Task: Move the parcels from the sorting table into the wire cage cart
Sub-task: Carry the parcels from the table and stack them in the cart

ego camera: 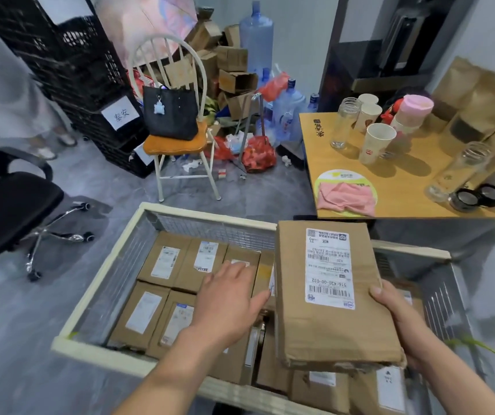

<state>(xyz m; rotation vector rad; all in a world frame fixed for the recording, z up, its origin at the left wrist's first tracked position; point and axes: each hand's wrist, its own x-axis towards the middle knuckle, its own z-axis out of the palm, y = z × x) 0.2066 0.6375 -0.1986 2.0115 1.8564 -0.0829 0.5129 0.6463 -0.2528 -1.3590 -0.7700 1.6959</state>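
Wire cage cart (180,211) under both hands is getting pretty full; labelled cardboard parcel (328,295) is being gripped by right hand (402,319), left hand (228,298) being held flat, empty.

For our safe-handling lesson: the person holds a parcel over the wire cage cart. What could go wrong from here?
1. Only the right hand grips the large parcel, at its near right edge; it may tip or slip.
2. The left hand, open over the packed parcels, could be pinched if the parcel drops.
3. The parcel's near corner looks torn; it may tear further on the wire cage cart.
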